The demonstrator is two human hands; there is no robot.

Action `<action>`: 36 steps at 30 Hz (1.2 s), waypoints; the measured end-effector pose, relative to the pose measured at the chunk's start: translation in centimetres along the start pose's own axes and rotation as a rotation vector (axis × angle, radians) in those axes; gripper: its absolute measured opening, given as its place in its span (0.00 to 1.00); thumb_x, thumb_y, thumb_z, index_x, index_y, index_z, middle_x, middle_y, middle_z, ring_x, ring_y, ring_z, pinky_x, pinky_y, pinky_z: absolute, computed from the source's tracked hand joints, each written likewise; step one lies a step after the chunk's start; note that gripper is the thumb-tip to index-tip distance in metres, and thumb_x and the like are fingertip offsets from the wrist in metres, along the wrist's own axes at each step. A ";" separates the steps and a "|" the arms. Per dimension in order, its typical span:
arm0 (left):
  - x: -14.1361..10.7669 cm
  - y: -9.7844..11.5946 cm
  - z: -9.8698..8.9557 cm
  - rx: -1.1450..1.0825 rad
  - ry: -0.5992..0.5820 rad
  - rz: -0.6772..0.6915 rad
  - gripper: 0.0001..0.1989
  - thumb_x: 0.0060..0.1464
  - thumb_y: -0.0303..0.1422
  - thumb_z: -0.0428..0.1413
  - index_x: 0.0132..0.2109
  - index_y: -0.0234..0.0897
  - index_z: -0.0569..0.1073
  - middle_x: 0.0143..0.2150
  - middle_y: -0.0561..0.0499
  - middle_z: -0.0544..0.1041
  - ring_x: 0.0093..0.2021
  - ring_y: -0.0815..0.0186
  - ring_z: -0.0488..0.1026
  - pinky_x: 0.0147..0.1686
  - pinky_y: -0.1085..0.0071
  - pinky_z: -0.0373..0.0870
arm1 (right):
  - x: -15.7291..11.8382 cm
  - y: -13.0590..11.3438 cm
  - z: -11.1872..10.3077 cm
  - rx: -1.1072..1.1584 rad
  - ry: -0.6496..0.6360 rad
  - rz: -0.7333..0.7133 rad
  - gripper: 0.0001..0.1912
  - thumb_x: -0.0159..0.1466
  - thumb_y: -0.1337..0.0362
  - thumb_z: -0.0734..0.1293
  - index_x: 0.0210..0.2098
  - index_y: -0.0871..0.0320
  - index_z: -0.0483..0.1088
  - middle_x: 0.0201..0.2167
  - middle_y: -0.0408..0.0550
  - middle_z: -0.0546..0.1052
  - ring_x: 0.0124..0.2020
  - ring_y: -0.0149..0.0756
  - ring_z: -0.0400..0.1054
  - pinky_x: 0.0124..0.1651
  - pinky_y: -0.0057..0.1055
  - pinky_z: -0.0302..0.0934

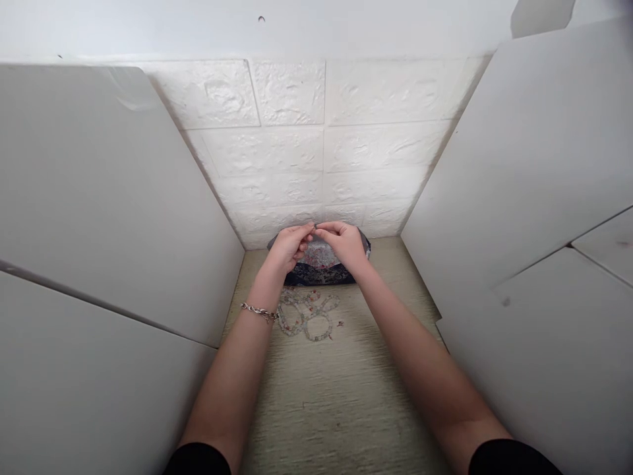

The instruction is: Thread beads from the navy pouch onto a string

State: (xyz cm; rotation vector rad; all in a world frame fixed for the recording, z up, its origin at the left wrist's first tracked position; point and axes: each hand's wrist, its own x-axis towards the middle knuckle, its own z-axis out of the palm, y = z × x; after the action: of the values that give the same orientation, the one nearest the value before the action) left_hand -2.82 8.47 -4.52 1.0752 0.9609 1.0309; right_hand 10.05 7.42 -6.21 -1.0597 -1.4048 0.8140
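Note:
My left hand (291,245) and my right hand (343,241) meet fingertip to fingertip above a dark tray (321,276) filled with small pale and reddish beads. Both hands pinch something very small between thumb and fingers at the point where they touch; it is too small to make out. A silver chain bracelet (259,311) circles my left wrist. Several finished bead bracelets (307,313) of clear, light beads lie in a loose pile on the wooden table (336,396), just in front of the tray and between my forearms.
White boards stand as walls on the left (99,218) and right (524,198), forming a narrow booth. A white brick-pattern wall (316,152) closes the back. A few stray beads (340,323) lie beside the bracelets.

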 end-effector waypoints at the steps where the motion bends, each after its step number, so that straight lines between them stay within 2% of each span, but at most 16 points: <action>1: 0.0 -0.1 0.0 0.012 -0.002 0.000 0.11 0.40 0.37 0.57 0.25 0.31 0.67 0.19 0.57 0.61 0.13 0.83 0.51 0.09 0.82 0.41 | -0.1 0.1 0.1 -0.021 -0.004 -0.018 0.08 0.51 0.62 0.64 0.29 0.58 0.72 0.28 0.44 0.73 0.29 0.32 0.64 0.34 0.28 0.56; 9: 0.0 -0.2 -0.2 0.105 -0.001 -0.010 0.14 0.40 0.40 0.57 0.24 0.31 0.67 0.19 0.55 0.64 0.12 0.82 0.51 0.09 0.81 0.38 | -0.1 0.6 0.2 -0.041 -0.002 -0.006 0.08 0.50 0.61 0.65 0.28 0.57 0.72 0.27 0.45 0.74 0.29 0.33 0.66 0.35 0.29 0.57; 14: 0.0 -0.1 -0.4 0.167 -0.007 -0.009 0.17 0.40 0.43 0.55 0.28 0.31 0.71 0.23 0.50 0.71 0.12 0.81 0.53 0.10 0.80 0.42 | 0.0 0.6 0.1 0.028 -0.021 0.022 0.09 0.50 0.61 0.65 0.27 0.58 0.72 0.28 0.45 0.74 0.29 0.33 0.66 0.35 0.29 0.58; 18: 0.0 0.0 -0.4 0.200 -0.020 -0.022 0.18 0.41 0.44 0.54 0.30 0.31 0.72 0.25 0.47 0.72 0.12 0.80 0.55 0.10 0.79 0.41 | 0.0 0.7 0.1 0.087 -0.034 0.033 0.10 0.49 0.60 0.65 0.28 0.59 0.72 0.28 0.46 0.74 0.30 0.32 0.65 0.36 0.28 0.58; 24: -0.3 0.2 -0.2 0.195 -0.038 -0.057 0.18 0.41 0.44 0.55 0.29 0.31 0.71 0.25 0.47 0.73 0.12 0.80 0.56 0.10 0.80 0.42 | 0.1 1.1 0.2 0.085 -0.057 0.035 0.11 0.49 0.60 0.65 0.28 0.60 0.71 0.27 0.45 0.73 0.29 0.31 0.65 0.34 0.27 0.57; 29: -0.1 0.0 -0.3 0.190 -0.046 -0.035 0.16 0.41 0.43 0.55 0.28 0.31 0.71 0.25 0.49 0.72 0.13 0.81 0.54 0.10 0.80 0.42 | 0.1 1.0 0.2 -0.019 -0.008 0.045 0.11 0.48 0.59 0.65 0.28 0.60 0.71 0.22 0.43 0.70 0.23 0.29 0.61 0.29 0.26 0.55; 33: -0.1 0.0 -0.4 0.211 -0.049 -0.031 0.16 0.41 0.43 0.55 0.27 0.31 0.70 0.26 0.49 0.71 0.13 0.82 0.53 0.10 0.80 0.41 | 0.0 0.7 0.1 0.042 -0.026 0.045 0.09 0.47 0.60 0.66 0.25 0.61 0.70 0.22 0.43 0.71 0.24 0.28 0.61 0.29 0.25 0.54; 36: -0.2 0.1 -0.4 0.219 -0.054 -0.042 0.12 0.41 0.38 0.55 0.27 0.31 0.70 0.27 0.50 0.69 0.14 0.82 0.53 0.10 0.81 0.40 | 0.0 0.5 0.0 0.091 -0.039 0.059 0.09 0.47 0.61 0.66 0.24 0.61 0.69 0.22 0.43 0.70 0.24 0.27 0.60 0.28 0.24 0.54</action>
State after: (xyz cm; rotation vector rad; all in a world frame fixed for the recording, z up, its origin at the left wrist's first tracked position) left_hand -3.29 8.42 -4.47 1.2510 1.0658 0.8722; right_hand 10.10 7.54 -6.67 -1.0242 -1.3615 0.9378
